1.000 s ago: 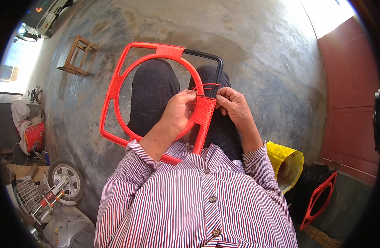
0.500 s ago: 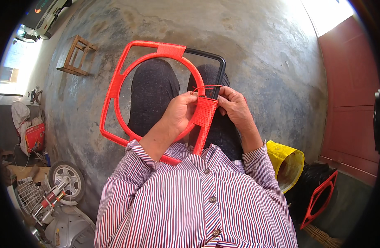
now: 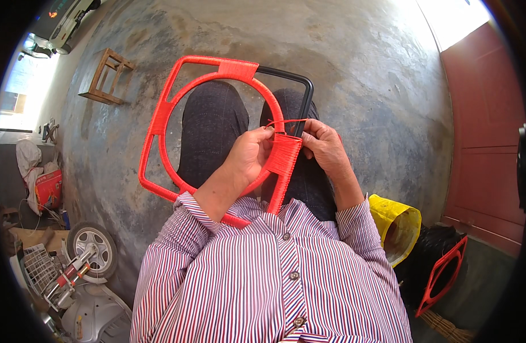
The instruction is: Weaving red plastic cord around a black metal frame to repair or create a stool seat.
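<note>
A square frame with a ring inside it (image 3: 160,123) rests across my thighs, mostly wound in red cord. One corner shows bare black tubing (image 3: 310,94), at the far right. My left hand (image 3: 252,155) is closed on the ring beside a wide red-wound band (image 3: 283,157), its fingertips partly behind the ring. On the frame's other side, my right hand (image 3: 324,146) pinches a strand of red cord (image 3: 294,120) by the bare tube. That strand crosses over the ring and the black tubing, just above the band.
A wooden stool (image 3: 106,77) lies on the concrete floor at far left. Scooter parts with a wheel (image 3: 92,251) are at lower left. By my right elbow are a yellow container (image 3: 408,231), a black bag (image 3: 428,248) and another red frame (image 3: 437,280). A red door (image 3: 486,143) is at right.
The strand of red cord across the ring and tube has shifted slightly and now reaches a little farther right. My hands and the frame have hardly moved.
</note>
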`<state>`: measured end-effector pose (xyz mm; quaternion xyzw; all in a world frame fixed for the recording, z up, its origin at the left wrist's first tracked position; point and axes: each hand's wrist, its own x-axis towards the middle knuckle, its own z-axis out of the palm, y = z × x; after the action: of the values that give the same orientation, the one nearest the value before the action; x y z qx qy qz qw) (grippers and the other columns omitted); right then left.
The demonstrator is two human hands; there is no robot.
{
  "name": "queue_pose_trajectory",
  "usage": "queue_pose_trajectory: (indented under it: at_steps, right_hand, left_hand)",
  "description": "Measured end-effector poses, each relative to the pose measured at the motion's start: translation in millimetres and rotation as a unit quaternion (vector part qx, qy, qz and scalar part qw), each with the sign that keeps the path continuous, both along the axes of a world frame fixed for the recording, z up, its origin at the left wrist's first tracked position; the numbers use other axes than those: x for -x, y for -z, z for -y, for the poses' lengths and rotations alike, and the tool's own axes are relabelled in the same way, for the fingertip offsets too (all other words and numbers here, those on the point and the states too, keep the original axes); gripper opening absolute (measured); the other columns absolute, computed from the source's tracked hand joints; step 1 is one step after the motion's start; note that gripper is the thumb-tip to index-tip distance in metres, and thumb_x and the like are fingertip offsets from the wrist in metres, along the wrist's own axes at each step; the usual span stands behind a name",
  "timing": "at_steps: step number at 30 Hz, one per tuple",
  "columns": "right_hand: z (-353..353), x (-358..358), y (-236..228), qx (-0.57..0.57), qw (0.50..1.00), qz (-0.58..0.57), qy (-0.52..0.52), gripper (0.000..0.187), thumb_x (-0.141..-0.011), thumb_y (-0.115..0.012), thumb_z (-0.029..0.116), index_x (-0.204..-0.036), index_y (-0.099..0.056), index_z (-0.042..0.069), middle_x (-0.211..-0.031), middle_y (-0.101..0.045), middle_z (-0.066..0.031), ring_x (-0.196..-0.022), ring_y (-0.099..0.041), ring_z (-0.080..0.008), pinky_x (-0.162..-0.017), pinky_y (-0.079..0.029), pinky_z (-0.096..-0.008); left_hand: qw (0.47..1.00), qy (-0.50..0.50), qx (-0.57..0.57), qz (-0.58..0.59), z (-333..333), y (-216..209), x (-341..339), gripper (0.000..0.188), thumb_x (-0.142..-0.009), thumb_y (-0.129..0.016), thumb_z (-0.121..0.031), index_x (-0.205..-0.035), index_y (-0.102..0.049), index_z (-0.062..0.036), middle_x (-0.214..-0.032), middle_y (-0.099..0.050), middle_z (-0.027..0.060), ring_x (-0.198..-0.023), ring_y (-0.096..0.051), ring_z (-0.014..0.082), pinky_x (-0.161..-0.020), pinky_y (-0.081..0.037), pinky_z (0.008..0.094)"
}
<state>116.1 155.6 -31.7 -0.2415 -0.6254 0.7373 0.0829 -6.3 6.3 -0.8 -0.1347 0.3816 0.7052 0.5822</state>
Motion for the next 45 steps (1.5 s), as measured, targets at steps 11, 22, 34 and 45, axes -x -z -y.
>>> queue_pose_trajectory:
  at_steps: [11, 22, 34, 45]
  right_hand:
    - [0.5, 0.4, -7.0, 0.023, 1.000, -0.002, -0.002, 0.019, -0.094, -0.056, 0.009, -0.108, -0.066, 0.000, -0.079, -0.060, 0.0030, -0.058, -0.049, -0.0041, -0.053, -0.041, -0.0192]
    - [-6.4, 5.9, -10.2, -0.053, 0.996, 0.042, -0.057, 0.022, -0.094, -0.059, 0.017, -0.106, -0.067, 0.000, -0.069, -0.058, 0.0015, -0.054, -0.050, -0.0064, -0.050, -0.041, -0.0220]
    - [-8.2, 14.3, -9.8, -0.029, 0.994, 0.086, -0.061, 0.018, -0.092, -0.065, 0.016, -0.103, -0.069, 0.002, -0.068, -0.059, 0.0035, -0.051, -0.047, -0.0039, -0.046, -0.038, -0.0199]
    - [-7.4, 14.6, -7.1, -0.002, 0.997, 0.069, -0.038, 0.014, -0.089, -0.064, 0.010, -0.099, -0.068, 0.002, -0.066, -0.059, 0.0025, -0.049, -0.048, -0.0048, -0.044, -0.037, -0.0202]
  left_hand:
    - [1.000, 0.006, -0.008, -0.009, -0.3, -0.8, -0.6, 0.024, -0.098, -0.044, -0.012, -0.111, -0.061, -0.0007, -0.097, -0.068, 0.0083, -0.089, -0.066, 0.0165, -0.087, -0.055, 0.0355]
    - [1.000, 0.012, -0.017, -0.022, -0.9, -4.1, -2.2, 0.025, -0.098, -0.043, -0.010, -0.114, -0.059, 0.0005, -0.100, -0.067, 0.0090, -0.089, -0.066, 0.0159, -0.086, -0.056, 0.0334]
    - [0.998, 0.023, -0.051, -0.016, -1.3, 1.2, 0.1, 0.026, -0.099, -0.041, -0.012, -0.115, -0.058, -0.0001, -0.103, -0.066, 0.0093, -0.092, -0.066, 0.0174, -0.089, -0.055, 0.0354]
    - [0.999, 0.015, -0.040, -0.027, -2.3, -2.9, -1.0, 0.024, -0.099, -0.042, -0.011, -0.115, -0.058, -0.0004, -0.104, -0.066, 0.0089, -0.093, -0.065, 0.0167, -0.088, -0.055, 0.0344]
